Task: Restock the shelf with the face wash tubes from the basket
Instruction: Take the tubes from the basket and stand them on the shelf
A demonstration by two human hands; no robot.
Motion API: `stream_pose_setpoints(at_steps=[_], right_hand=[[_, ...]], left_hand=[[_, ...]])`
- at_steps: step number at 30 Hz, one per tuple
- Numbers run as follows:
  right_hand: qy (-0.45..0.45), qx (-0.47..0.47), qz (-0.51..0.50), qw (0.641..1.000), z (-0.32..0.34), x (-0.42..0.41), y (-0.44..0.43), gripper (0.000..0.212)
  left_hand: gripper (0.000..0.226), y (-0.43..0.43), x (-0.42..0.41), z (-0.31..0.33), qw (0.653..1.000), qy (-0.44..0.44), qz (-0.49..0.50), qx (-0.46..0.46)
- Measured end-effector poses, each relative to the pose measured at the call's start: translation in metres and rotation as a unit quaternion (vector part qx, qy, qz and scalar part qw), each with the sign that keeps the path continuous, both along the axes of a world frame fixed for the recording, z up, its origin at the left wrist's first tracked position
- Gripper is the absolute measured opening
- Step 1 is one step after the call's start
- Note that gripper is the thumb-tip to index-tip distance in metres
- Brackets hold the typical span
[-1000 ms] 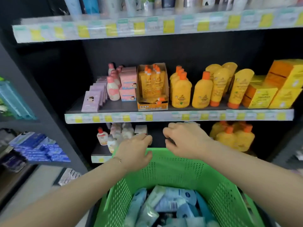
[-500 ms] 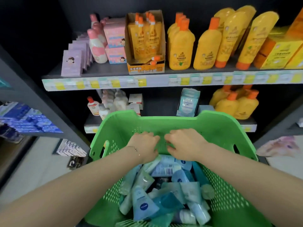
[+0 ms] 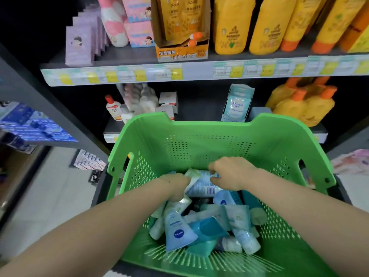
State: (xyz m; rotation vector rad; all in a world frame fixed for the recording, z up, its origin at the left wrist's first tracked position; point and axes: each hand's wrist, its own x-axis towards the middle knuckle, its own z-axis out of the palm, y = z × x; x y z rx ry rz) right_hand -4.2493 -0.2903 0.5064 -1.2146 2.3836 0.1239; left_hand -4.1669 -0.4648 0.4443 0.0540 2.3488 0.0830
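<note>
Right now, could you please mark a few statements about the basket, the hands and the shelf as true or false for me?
1. Both the left hand and the right hand are inside the green basket. True.
2. Yellow bottles stand on the upper shelf behind the basket. True.
3. The basket is empty. False: many face wash tubes lie in it.
4. The right hand grips a yellow bottle. False: it pinches a pale barcoded tube.
</note>
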Motion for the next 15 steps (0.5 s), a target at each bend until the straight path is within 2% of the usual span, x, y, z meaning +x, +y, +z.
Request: stream_pose_setpoints(at_steps=[2,7,15], right_hand=[[-0.012,0.003,-0.008,1.000,-0.003,-0.002,0.001,0.031],[-0.035,-0.005,-0.029,0.999,-0.004,-0.006,0.001,0.031],[-0.047,-0.008,-0.034,0.998,-0.005,-0.007,-0.003,0.033]], left_hand=[[0.042,-0.003,0.001,-0.005,1.000,0.000,0.018,0.001],[0.039,-0.010,0.011,-0.023,0.997,-0.073,-0.004,-0.022],[0.027,-0.005,0.006,-0.020,0.999,0.010,0.004,-0.046]])
